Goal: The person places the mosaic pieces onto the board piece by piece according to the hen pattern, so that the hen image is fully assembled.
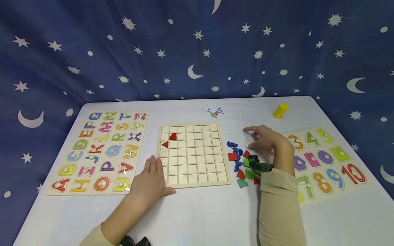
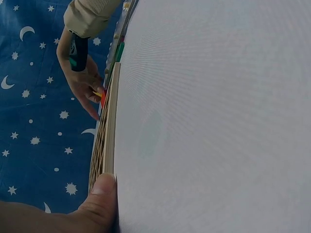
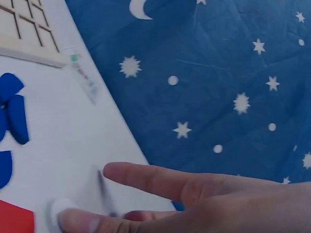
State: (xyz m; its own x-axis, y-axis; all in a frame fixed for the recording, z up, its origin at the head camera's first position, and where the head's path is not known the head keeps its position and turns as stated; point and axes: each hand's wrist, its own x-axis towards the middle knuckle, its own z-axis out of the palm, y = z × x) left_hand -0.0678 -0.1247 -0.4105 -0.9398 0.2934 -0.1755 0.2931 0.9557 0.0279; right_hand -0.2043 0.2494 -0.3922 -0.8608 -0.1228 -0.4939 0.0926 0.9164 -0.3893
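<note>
So we've got a gridded wooden board [image 1: 192, 150] mid-surface, with two red pieces [image 1: 173, 136] in cells near its upper left. From the head view we see the left hand [image 1: 149, 184] flattened at the lower-left corner, fingers straight; the left wrist view gives us its thumb right up against the board's front edge.

The right hand [image 1: 266, 138] has index finger and thumb spread wide, beyond the loose blue pieces [image 1: 235, 150]. Only the right wrist view really shows us the small white round thing [image 3: 56, 213] at the thumb tip; contact, we can't tell. Only the head view gets us the yellow cylinder [image 1: 280, 111], behind that hand, in full.
</note>
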